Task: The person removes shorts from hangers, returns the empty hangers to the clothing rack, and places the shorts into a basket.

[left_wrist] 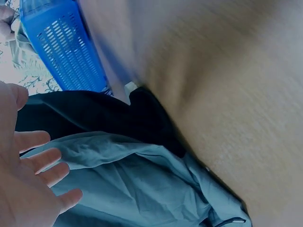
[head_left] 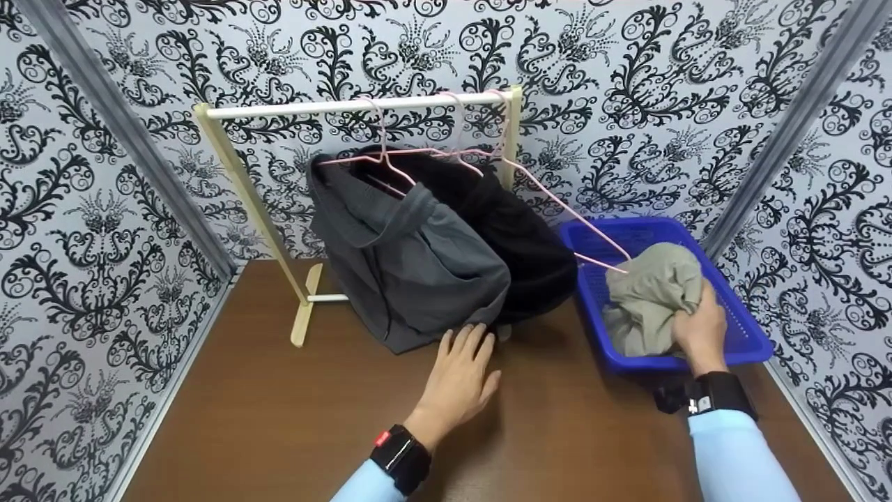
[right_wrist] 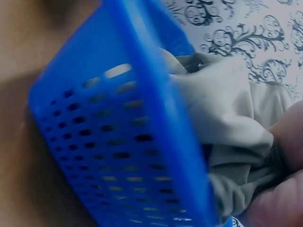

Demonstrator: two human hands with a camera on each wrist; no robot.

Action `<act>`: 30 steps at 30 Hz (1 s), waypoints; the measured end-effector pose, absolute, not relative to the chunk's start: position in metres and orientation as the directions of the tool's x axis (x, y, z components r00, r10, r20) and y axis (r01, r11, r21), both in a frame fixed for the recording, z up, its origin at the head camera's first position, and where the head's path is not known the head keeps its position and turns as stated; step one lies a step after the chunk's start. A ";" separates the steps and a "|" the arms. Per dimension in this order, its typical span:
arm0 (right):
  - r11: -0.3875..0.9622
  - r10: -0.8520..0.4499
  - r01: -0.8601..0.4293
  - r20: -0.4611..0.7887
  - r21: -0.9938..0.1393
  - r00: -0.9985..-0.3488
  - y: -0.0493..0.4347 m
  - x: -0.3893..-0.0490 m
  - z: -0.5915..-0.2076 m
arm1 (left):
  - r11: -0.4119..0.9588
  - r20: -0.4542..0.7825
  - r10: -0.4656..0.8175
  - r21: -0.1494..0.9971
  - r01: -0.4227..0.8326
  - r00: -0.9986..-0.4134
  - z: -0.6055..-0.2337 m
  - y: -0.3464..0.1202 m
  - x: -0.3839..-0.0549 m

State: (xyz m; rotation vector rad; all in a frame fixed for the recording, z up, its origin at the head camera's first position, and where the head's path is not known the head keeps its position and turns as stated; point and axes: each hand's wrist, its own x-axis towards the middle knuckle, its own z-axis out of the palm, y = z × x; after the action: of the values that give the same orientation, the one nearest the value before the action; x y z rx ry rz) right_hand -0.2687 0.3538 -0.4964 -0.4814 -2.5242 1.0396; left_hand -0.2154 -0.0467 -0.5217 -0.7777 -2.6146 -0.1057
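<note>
A freestanding rack of pale wood with a white top bar (head_left: 279, 109) stands on a brown wood-grain table (head_left: 265, 418), and to the right of this rack sits a blue perforated plastic basket (head_left: 613, 233). The person's right hand (head_left: 700, 328) grips a bunched khaki cloth garment (head_left: 651, 293), its fingers bent into the fabric; the garment is right of the rack, partly down in the basket and partly above its rim. A slim pink hanger (head_left: 557, 199), its hook at the right end of the rack's bar, slants out to the right of the rack, and its far corner meets the khaki garment; whether that corner lies inside the cloth cannot be told. The person's left hand (head_left: 456, 380), in front of the rack, has its fingers extended and slightly parted and holds nothing; its fingertips are at the lower edge of a dark grey cloth garment (head_left: 418, 265), though contact is unclear. That grey garment hangs from the rack on a second pink hanger (head_left: 384, 139), and just to its right on the rack hangs a black cloth garment (head_left: 536, 265) on a third pink hanger (head_left: 459, 129)
</note>
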 end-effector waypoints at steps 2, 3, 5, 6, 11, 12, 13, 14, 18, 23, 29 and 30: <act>0.702 0.405 0.140 0.229 -0.699 -0.885 0.351 -0.268 -0.502 | 0.847 0.376 0.505 -0.039 0.531 -0.777 -0.522 -0.047 -0.215; 0.717 0.387 0.126 0.242 -0.686 -0.890 0.350 -0.267 -0.504 | 0.849 0.363 0.503 -0.036 0.528 -0.784 -0.522 -0.047 -0.215; 0.735 0.347 0.095 0.253 -0.671 -0.903 0.346 -0.266 -0.507 | 0.850 0.355 0.502 -0.032 0.526 -0.789 -0.523 -0.046 -0.215; 0.739 0.330 0.082 0.252 -0.669 -0.910 0.344 -0.265 -0.508 | 0.850 0.354 0.501 -0.031 0.526 -0.790 -0.523 -0.046 -0.215; 0.769 0.282 0.082 0.222 -0.634 -0.933 0.333 -0.262 -0.509 | 0.849 0.367 0.501 -0.034 0.527 -0.784 -0.524 -0.048 -0.214; 0.781 0.281 0.089 0.220 -0.618 -0.934 0.330 -0.262 -0.509 | 0.848 0.369 0.502 -0.034 0.529 -0.782 -0.525 -0.048 -0.214; 0.801 0.273 0.087 0.231 -0.593 -0.934 0.329 -0.262 -0.511 | 0.848 0.372 0.502 -0.034 0.530 -0.781 -0.525 -0.048 -0.214; 0.821 0.263 0.078 0.253 -0.566 -0.931 0.327 -0.261 -0.512 | 0.847 0.375 0.503 -0.033 0.531 -0.779 -0.525 -0.048 -0.214; 0.860 0.231 0.050 0.300 -0.508 -0.925 0.323 -0.261 -0.517 | 0.846 0.388 0.502 -0.034 0.533 -0.773 -0.527 -0.048 -0.214; 0.901 0.190 0.078 0.226 -0.428 -0.955 0.320 -0.261 -0.520 | 0.844 0.393 0.506 -0.043 0.534 -0.768 -0.528 -0.049 -0.213; 0.938 0.117 0.033 0.229 -0.344 -0.966 0.320 -0.259 -0.523 | 0.844 0.400 0.503 -0.037 0.535 -0.767 -0.531 -0.052 -0.211; 0.941 0.105 0.017 0.242 -0.339 -0.965 0.320 -0.258 -0.524 | 0.844 0.404 0.503 -0.036 0.536 -0.764 -0.531 -0.053 -0.211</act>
State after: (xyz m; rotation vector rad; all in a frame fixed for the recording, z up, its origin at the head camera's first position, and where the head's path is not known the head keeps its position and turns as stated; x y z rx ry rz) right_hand -0.2579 0.3203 -0.5237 -0.0904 -2.8385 0.4931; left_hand -0.2108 -0.0528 -0.5314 -0.7721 -2.6183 -0.1131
